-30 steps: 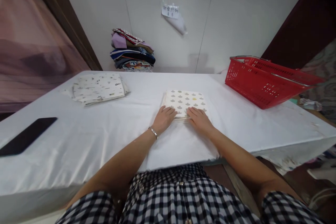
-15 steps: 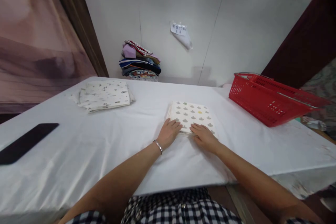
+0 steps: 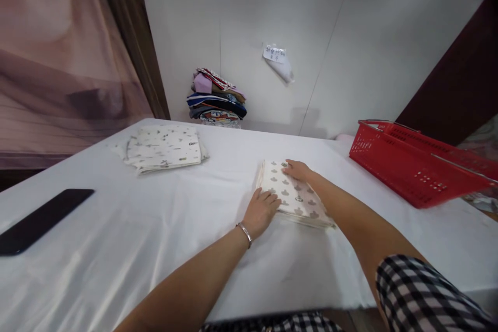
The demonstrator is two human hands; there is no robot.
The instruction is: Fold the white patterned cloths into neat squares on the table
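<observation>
Folded cloth (image 3: 286, 190), cream with a grey printed motif, laid on the white table (image 3: 202, 233), directly beneath the fingers of both hands. Left hand (image 3: 262, 212): placed on the left near portion of the cloth, fingers extended over the top face. Right hand (image 3: 299, 170): placed at the far edge, fingers on the top face. Grip, both hands: in contact with the cloth; cannot tell whether pinching the layers or only pressing from above.

Hidden: far right part of the cloth, behind right hand and right forearm (image 3: 346, 210); thumb positions unclear. Layers at the near edge: too fine to count. Cut off: dark flat slab (image 3: 44, 223) at left frame edge; red basket (image 3: 408, 166) at right frame edge, interior mostly concealed. Hard to make out: lettering on paper sign (image 3: 275, 54).
</observation>
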